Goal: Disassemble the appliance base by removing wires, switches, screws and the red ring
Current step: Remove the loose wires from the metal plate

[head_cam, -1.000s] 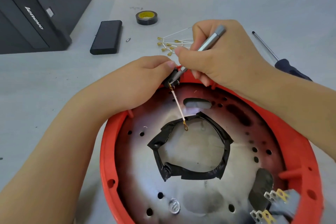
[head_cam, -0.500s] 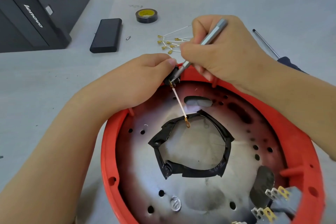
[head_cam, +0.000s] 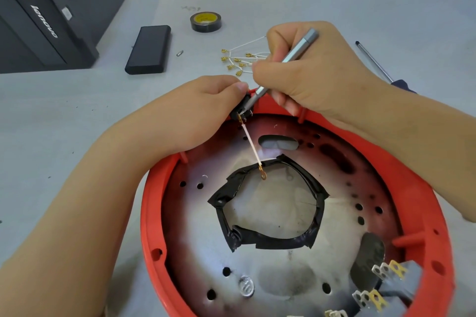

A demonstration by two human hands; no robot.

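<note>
A: Anything moved in the base point(head_cam: 164, 213)?

B: Hardly. Since a second ago the switch point(head_cam: 240, 110) sits at the same far spot on the ring point(head_cam: 422, 208), and the wire point(head_cam: 251, 144) hangs from it over the plate.

A: Hands?

B: The left hand point(head_cam: 195, 113) pinches the switch; the right hand point(head_cam: 316, 72) grips the driver point(head_cam: 283, 62), tip at the terminal (no release yet, I judge).

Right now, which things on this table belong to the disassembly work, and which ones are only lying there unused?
In use:
- red ring of the base
- black switch, held by the left hand
- thin grey tool in the right hand
- attached wire
- removed wires

Lying about:
- tape roll
- black case
- long screwdriver
- computer tower
</note>
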